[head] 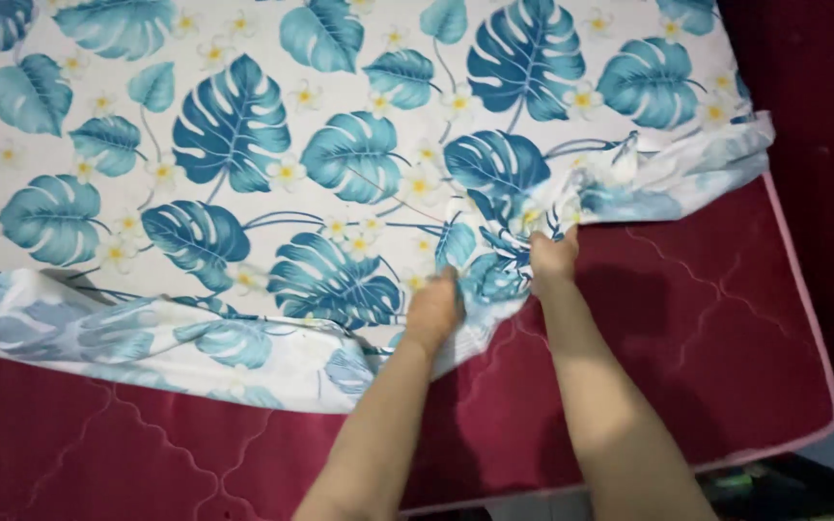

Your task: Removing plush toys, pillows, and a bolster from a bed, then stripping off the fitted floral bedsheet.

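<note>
A white bedsheet (243, 125) printed with large blue leaves and small pale flowers lies over a dark red quilted mattress (707, 318). Its near edge is folded back and bunched, leaving the red top bare along the front and right. My left hand (433, 307) is closed on a bunch of the sheet's edge near the middle. My right hand (553, 256) grips a gathered fold of the same sheet a little farther right and up. Both forearms reach in from the bottom of the view.
The mattress has a pink piped edge (803, 289) at the right and front. Beyond it to the right is a dark red surface (822, 77). Dark floor and some unclear items (784, 487) show at the bottom right.
</note>
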